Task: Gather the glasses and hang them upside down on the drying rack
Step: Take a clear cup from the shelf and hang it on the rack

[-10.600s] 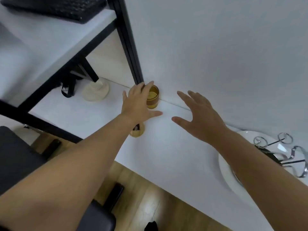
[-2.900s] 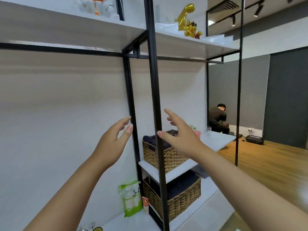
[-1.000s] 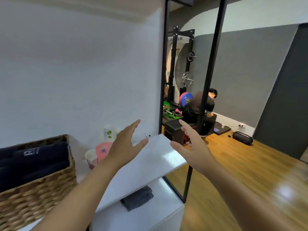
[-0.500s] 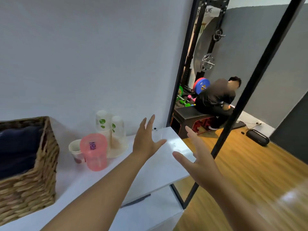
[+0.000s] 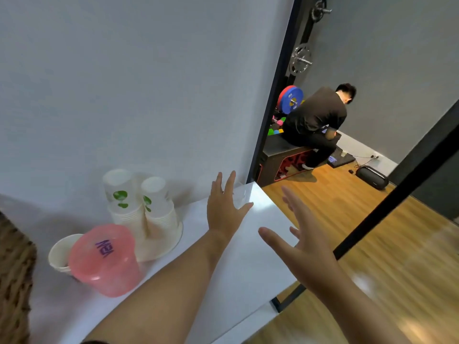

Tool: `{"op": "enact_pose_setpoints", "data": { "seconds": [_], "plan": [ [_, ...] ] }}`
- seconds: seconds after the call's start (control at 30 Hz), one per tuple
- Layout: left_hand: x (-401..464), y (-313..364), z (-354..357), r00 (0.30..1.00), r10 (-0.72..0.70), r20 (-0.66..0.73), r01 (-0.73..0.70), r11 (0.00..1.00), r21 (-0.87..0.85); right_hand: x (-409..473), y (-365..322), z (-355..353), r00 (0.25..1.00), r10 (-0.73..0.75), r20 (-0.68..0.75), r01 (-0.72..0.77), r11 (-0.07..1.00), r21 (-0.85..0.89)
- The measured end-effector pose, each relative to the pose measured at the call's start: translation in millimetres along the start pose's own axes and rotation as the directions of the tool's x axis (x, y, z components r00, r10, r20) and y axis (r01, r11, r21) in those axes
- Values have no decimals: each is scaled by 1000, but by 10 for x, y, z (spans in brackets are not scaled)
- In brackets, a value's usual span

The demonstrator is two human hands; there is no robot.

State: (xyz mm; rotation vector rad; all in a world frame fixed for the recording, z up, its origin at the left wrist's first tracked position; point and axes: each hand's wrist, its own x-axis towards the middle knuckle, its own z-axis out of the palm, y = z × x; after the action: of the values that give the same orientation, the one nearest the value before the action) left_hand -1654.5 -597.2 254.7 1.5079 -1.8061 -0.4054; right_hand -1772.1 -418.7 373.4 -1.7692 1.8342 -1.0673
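**Glass at the shelf corner, now just past my left fingertips**

Glass (image 5: 239,194), clear and hard to make out, seems to stand at the far corner of the white shelf (image 5: 248,259), right of centre in the frame. Half a second ago it was a faint shape beyond my hands; now my left hand (image 5: 224,212) is spread over the shelf with its thumb and fingers on either side of it. I cannot tell whether they touch it yet. My right hand (image 5: 306,247) has come forward too, flat and splayed, holding nothing, hovering over the shelf's right edge. Both hands are empty, so I judge this to be the last of the reach, with the grip not yet made. The drying rack is out of view, so a carry back comes after.

Edges matter here. The glass sits close to two shelf edges, with the wooden floor (image 5: 372,244) below at lower right; a clumsy nudge could tip it off. A black post (image 5: 273,90) rises just behind it, and a second post (image 5: 397,202) slants across the right of the frame beside my right hand. To the left stand stacked paper cups (image 5: 139,199), a pink tub (image 5: 104,259) and a single cup (image 5: 58,254), well apart from the glass. Bare shelf lies between, so pulling toward me looks the freest way out.
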Motion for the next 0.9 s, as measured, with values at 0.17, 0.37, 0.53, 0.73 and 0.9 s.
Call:
{"op": "enact_pose_setpoints", "data": {
  "seconds": [0.17,0.37,0.53,0.73,0.9],
  "plan": [
    [20,-2,-21,1000,-22,21,24,997,-79,128,25,115,1000,11,-1,-11,1000,-11],
    [-22,67,-285,1000,23,5,-22,971,-238,218,2,142,1000,2,-1,-2,1000,-2],
    [-80,324,-751,994,75,-74,-96,935,-341,259,-115,94,999,-35,-3,35,999,39],
    [-297,812,-1602,984,133,-115,-167,909,-382,151,-431,-93,998,-58,15,56,989,140],
    [-902,1279,-2308,973,183,-138,-218,924,-315,-147,-801,-239,985,-166,54,144,945,295]
  ]
}}
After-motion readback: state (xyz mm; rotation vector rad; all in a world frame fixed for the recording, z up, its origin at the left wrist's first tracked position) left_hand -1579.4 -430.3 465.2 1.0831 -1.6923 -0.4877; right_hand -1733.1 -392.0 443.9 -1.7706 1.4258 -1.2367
